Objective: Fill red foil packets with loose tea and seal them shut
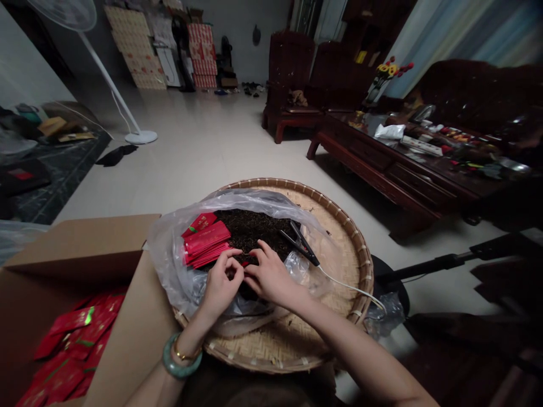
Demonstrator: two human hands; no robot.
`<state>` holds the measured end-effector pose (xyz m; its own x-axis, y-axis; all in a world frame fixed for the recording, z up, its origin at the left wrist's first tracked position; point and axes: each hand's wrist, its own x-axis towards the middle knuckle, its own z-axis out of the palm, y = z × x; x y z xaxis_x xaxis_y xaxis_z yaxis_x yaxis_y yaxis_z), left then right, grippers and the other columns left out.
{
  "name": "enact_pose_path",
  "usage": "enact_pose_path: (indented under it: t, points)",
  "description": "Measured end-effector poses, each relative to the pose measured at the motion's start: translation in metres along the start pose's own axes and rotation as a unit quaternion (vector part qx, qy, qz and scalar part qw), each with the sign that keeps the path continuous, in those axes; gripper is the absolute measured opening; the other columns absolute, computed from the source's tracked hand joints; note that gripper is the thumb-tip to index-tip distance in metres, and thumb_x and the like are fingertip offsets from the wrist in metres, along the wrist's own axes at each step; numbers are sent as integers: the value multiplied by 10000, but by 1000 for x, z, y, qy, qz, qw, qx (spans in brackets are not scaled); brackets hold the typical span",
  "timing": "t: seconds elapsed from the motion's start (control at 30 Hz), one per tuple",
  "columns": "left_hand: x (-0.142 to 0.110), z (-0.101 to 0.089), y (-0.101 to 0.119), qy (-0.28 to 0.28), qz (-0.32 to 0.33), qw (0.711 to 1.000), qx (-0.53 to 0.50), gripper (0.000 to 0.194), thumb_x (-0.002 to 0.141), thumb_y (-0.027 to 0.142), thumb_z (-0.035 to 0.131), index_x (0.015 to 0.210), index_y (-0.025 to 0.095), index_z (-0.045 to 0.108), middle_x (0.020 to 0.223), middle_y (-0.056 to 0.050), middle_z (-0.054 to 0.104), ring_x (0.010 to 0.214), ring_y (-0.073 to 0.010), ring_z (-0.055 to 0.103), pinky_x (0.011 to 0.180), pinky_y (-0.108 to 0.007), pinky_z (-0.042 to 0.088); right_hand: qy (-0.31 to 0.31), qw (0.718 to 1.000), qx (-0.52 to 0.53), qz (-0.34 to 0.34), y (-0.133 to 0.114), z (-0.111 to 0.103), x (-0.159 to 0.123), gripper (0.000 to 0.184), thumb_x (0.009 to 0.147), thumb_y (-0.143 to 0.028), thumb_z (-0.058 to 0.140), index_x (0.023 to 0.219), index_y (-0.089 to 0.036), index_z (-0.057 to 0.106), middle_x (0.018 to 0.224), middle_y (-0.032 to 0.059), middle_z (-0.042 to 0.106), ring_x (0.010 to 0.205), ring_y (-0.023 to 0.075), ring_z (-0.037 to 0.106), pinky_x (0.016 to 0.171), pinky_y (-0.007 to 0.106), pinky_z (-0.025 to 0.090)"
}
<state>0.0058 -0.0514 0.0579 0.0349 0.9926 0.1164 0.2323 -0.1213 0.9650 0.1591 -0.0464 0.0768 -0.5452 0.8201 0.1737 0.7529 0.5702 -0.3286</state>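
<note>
Head view: red packet stack (206, 244) beside left hand (221, 282), right hand (272, 276) adjacent; each grip's hold unclear.

- Left: carton flap (138, 316) and red packet stack (207, 243) block you.
- Right: black clamp tool (306, 249) and white cord (352, 288) in your way.
- Far right: you can pass over the woven tray (324, 212).

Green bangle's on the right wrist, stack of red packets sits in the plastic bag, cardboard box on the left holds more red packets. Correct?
Not quite: the head view shows the green bangle on the wrist of the left hand. The stack of red packets, plastic bag and cardboard box are as you said.
</note>
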Motion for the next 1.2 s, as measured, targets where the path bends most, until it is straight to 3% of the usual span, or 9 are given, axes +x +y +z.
enact_pose_path:
  t: [0.1,0.17,0.27,0.37,0.47,0.63,0.9,1.07,1.2]
  points:
    - [5,-5,-4,28,12,999,25,374,740,276,583,1086,162,499,771,-4,586,747,-145,582,735,-279,461,-5,998,57,13,7,-7,1,203,879,-270,516,835,-179,692,1012,99,562,1125,256,407,912,403,415]
    - [9,-9,-8,11,8,999,43,607,641,305,697,1188,180,466,1026,-75,602,978,-202,572,860,-342,438,-16,993,115,17,13,-13,1,215,893,-245,496,817,-169,682,970,82,564,989,202,463,859,351,435]
    - [15,-12,-13,-160,-53,985,-30,808,557,289,761,1283,197,417,1155,-103,595,1054,-235,561,910,-387,421,-30,982,188,8,19,-25,1,198,896,-192,487,817,-161,667,958,63,557,910,163,479,840,317,428]
    - [16,-6,-14,-259,-121,955,-72,579,571,266,739,1111,135,577,962,-66,672,856,-211,619,794,-342,466,-25,974,225,5,20,-36,0,192,894,-186,490,808,-166,661,959,52,556,913,157,487,841,305,415]
    - [14,2,-12,-247,-133,959,-40,343,579,229,718,895,108,660,802,-26,679,728,-177,605,702,-284,458,13,973,227,30,20,-41,-1,132,863,-247,557,868,-174,667,959,52,552,927,165,487,841,307,404]
    - [12,3,-12,-202,-110,973,0,326,581,273,732,854,102,682,739,-17,670,657,-156,582,625,-244,438,41,969,236,62,26,-31,-1,207,826,-349,605,733,-180,679,859,38,556,871,166,476,790,304,381]
    - [8,-6,-24,-202,-104,974,12,261,693,363,642,624,113,674,559,-25,649,486,-136,565,487,-221,417,111,891,427,112,44,-19,-1,467,846,-524,487,573,-158,586,696,8,460,670,125,449,649,264,368]
    - [14,-10,-19,-125,-64,990,-22,335,634,312,713,925,148,689,866,-59,718,773,-191,646,667,-257,491,152,895,399,126,43,-20,-5,427,842,-494,501,580,-169,590,682,1,438,670,125,439,649,260,352]
    - [12,-7,-19,-108,-84,990,-36,247,653,301,699,826,125,677,713,-47,691,633,-152,619,606,-240,476,133,901,391,131,40,-19,-4,379,824,-439,538,566,-168,601,669,3,456,664,126,445,639,265,343]
